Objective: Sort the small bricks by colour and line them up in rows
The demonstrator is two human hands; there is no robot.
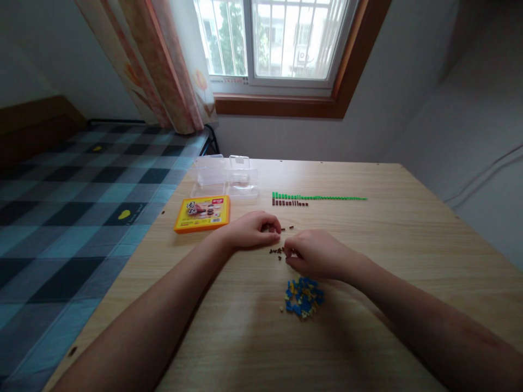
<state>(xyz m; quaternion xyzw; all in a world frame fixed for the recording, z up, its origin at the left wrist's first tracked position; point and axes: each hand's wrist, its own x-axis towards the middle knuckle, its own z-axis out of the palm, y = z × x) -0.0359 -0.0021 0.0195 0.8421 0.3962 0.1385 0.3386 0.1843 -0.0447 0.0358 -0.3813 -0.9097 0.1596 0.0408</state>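
**Small brown pieces between two working hands: sources of disturbance**

The left hand (256, 230) and the right hand (314, 252) rest low over the counter (417, 245), fingers curled inward; whether either grips a piece cannot be told, since the fingertips cover what lies beneath. The loose brown pieces (279, 250) lie in and around the gap between the hands, a few just beside the right fingertips and others farther off, beyond the left ones. Their smallness and close scatter are the likeliest cause of error: a fingertip could flick one aside or pick up two together. Far of the hands run a green row (295, 196) and, on its near side, a shorter brown row (290, 203); a knuckle reaching too far could knock both out of line. The blue-and-yellow pile (302, 298) lies just near of the right hand, so a dropped wrist could spread it into the brown pieces. At left, the orange box (203, 214) lies close to the left wrist and could be nudged by a sideways swing.
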